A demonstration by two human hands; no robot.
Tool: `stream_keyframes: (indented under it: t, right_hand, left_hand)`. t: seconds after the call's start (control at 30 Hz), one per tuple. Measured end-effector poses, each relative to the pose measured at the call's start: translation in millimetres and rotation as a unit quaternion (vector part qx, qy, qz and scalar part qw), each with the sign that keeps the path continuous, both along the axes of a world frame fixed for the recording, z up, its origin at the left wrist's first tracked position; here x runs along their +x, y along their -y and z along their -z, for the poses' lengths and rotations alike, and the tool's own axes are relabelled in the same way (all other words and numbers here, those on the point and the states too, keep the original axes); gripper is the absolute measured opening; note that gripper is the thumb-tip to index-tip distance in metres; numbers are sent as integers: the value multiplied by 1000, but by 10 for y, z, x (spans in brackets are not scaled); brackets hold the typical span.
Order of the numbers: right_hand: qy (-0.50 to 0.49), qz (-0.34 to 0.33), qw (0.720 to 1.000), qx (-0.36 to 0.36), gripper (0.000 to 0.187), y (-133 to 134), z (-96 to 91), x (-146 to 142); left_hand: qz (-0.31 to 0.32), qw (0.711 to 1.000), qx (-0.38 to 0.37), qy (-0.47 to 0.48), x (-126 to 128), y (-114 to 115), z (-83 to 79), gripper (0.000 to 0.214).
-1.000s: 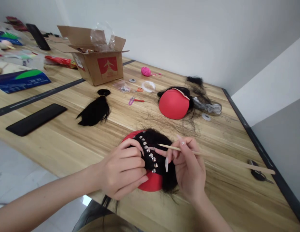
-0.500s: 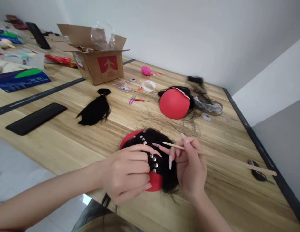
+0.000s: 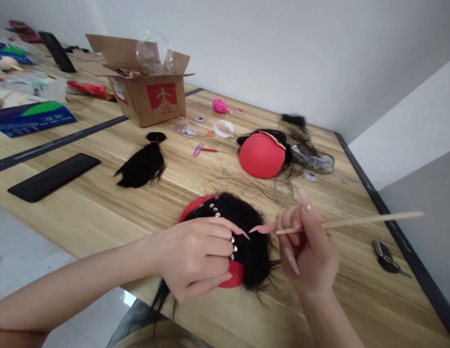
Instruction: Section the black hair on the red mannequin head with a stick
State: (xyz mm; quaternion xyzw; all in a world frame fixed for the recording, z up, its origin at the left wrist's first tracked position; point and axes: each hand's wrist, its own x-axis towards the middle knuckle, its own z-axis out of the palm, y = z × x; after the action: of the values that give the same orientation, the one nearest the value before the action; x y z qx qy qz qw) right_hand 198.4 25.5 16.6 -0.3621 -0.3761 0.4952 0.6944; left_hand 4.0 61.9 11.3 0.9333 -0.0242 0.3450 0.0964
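On the near part of the table sits a red dome (image 3: 236, 279) covered in black hair (image 3: 252, 270), with rows of silver studs (image 3: 232, 249) across it. My left hand (image 3: 195, 251) lies over its left side, fingers bent round the dome and the index fingertip on the hair. To the right, my right hand (image 3: 308, 246) grips a thin wooden stick (image 3: 373, 220), which points out to the right. The right index finger reaches toward the hair, close to the left index fingertip. My left hand hides part of the dome and some studs.
Behind lies a second red dome (image 3: 261, 155) with black hair and netting. A tied black hair bundle (image 3: 143, 164), black pad (image 3: 54, 177), cardboard box (image 3: 152, 99), pink yarn (image 3: 220, 106), orange scissors (image 3: 209, 134), white ring (image 3: 224, 128) and dark key-like object (image 3: 386, 256) are around.
My right hand has moved right, away from the dome, and the stick now slants up to the right with its tip off the hair. The left hand has shifted slightly right.
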Motion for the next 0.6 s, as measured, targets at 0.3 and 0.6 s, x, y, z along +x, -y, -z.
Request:
stream_keyframes:
  t: [0.3, 0.6]
  right_hand:
    - [273, -29, 960, 54, 32, 75, 186, -13]
    - [414, -40, 900, 134, 21, 48, 215, 36]
  left_hand:
    - [8, 1000, -14, -23, -34, 1, 23, 27]
    - [8, 999, -35, -27, -77, -37, 0, 27]
